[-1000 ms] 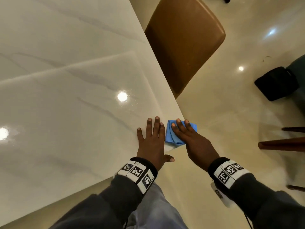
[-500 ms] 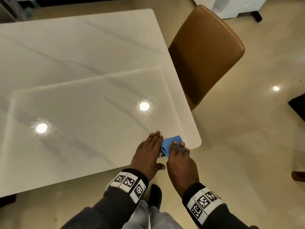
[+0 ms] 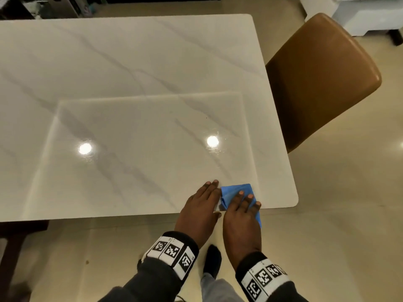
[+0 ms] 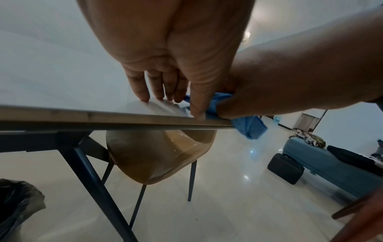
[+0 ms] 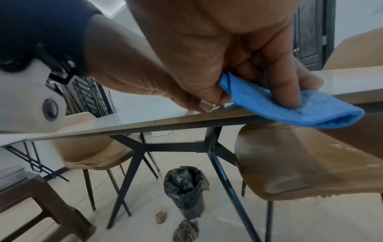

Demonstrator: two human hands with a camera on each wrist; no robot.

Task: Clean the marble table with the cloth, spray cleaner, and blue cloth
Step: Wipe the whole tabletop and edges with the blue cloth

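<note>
The white marble table (image 3: 130, 62) fills the head view. A folded blue cloth (image 3: 236, 190) lies at its near edge close to the right corner, with one end hanging over the edge (image 5: 311, 114). My right hand (image 3: 244, 205) presses the cloth down with straight fingers, and the thumb lies against the cloth at the table edge (image 4: 103, 119). My left hand (image 3: 207, 199) rests flat on the marble just left of the cloth, fingertips (image 4: 145, 96) touching the top and holding nothing. No spray cleaner or other cloth shows in any view.
A brown chair (image 3: 322, 73) stands at the table's right side and another (image 5: 89, 155) at the far side. Under the table is a black-lined bin (image 5: 184, 188). A dark wooden stool (image 5: 31, 204) is at the left. A black bag (image 4: 286, 168) and a blue sofa (image 4: 331, 163) stand off to the right.
Both hands and the cloth have slid from the table's right edge back along to its near edge. The cloth's end now hangs over the edge. The head view has pulled back.
</note>
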